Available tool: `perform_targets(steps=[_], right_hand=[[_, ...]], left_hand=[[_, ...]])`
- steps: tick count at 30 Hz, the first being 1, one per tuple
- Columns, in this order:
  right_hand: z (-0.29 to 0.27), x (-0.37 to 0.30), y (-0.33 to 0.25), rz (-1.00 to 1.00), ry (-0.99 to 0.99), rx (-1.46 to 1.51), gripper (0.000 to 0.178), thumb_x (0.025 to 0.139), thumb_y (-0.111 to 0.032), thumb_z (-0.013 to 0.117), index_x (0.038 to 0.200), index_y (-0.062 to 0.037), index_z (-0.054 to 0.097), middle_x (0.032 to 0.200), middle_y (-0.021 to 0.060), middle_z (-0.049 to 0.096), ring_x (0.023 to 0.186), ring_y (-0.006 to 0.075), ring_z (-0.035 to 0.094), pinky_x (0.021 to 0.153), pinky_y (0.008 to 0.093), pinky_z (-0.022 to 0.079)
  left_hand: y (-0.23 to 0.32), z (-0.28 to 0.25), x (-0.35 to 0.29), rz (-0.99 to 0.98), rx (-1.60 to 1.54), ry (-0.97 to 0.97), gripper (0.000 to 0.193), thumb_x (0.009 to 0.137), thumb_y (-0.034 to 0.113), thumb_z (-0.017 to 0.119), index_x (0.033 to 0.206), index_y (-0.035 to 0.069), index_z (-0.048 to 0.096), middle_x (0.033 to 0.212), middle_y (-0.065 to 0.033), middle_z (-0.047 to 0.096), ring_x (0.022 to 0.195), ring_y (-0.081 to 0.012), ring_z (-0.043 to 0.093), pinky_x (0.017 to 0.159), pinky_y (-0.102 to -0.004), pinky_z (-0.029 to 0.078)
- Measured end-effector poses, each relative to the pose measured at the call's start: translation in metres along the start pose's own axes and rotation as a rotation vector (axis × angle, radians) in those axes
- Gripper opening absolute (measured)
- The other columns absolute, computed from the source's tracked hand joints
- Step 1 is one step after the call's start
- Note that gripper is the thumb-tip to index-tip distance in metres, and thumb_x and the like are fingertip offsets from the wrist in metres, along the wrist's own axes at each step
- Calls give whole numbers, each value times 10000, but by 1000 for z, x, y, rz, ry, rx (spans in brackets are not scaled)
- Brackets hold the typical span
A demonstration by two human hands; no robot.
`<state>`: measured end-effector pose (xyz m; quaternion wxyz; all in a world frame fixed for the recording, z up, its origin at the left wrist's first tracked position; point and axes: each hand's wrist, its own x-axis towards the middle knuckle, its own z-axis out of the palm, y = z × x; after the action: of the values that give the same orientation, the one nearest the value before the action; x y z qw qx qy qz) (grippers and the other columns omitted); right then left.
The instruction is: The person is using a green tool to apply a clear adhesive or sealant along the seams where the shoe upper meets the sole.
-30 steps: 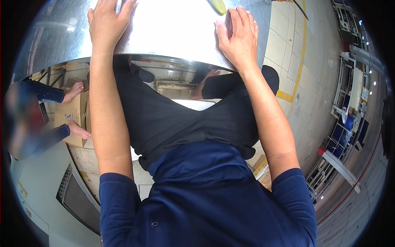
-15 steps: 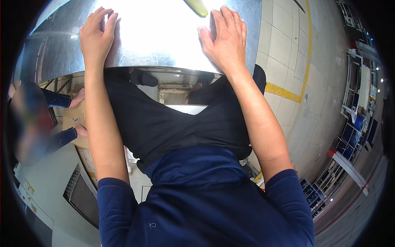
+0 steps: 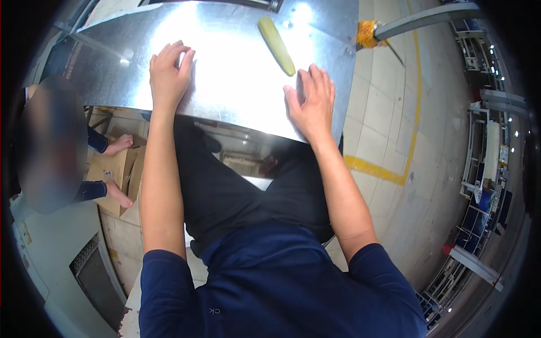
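A shiny metal table (image 3: pixel 225 84) stretches in front of me. On its left part my left hand (image 3: pixel 171 76) rests, holding nothing, its thumb apart from the slightly bent fingers. My right hand (image 3: pixel 314 101) lies near the table's right edge, fingers loosely spread and nothing in it. Just beyond its thumb and fingertips is a long, smooth yellow-green object (image 3: pixel 276 46), rounded at both ends and narrowing toward me. Neither hand visibly touches it.
A person (image 3: pixel 51 146) is at the left, with bare hands or feet at a cardboard box (image 3: pixel 110 169). A grey curved bar (image 3: pixel 428 18) with yellow wrapping meets the table's far right corner. Metal racks (image 3: pixel 476 186) stand far right, past a yellow floor line (image 3: pixel 375 169).
My view has shifted, bringing more of the table and the whole yellow-green object into sight. Both hands appear lower in the picture, and the right hand keeps its place beside the object.
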<state>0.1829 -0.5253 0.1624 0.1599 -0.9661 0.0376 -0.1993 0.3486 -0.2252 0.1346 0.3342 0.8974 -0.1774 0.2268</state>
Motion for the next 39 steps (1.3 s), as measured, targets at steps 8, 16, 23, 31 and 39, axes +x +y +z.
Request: perform_targets(steps=[8,16,23,31,39], right_hand=[[19,30,-16,101,32,46,593,956,-394,679,1394,0,600,1494,252,527,1435,466,426,1215,642,218],[39,44,-63,-284,-112,81,386,998,-254,640,1360,-118,656,1480,191,548,1448,426,434,1206,625,297],[38,40,-58,-206,2,250,298,941,-206,699,1204,-68,670,1383,195,622,1390,412,507,1186,568,348],[26,69,-14,-307,-87,289,300,917,-246,732,1165,-80,707,1379,154,620,1366,411,505,1156,587,347],[26,84,30,-180,144,222,222,898,-190,724,1056,-34,711,1273,179,665,1261,404,585,1090,534,426]], left_hand=[[11,-2,-3,-95,-81,24,194,955,251,694,1008,74,750,1305,-145,709,1334,-399,575,1184,-591,328],[39,-26,-3,273,-80,-268,588,905,320,763,1445,165,590,1583,-150,482,1512,-415,368,1231,-607,267],[33,-18,2,34,56,-103,332,968,134,644,1285,175,735,1549,-165,526,1478,-486,390,1217,-603,280],[34,-22,-3,151,-160,-193,383,869,117,699,1247,63,671,1286,-165,652,1303,-425,542,1170,-557,360],[49,-25,-3,8,18,-136,374,839,87,683,1211,56,694,1212,-169,629,1260,-407,529,1153,-575,350]])
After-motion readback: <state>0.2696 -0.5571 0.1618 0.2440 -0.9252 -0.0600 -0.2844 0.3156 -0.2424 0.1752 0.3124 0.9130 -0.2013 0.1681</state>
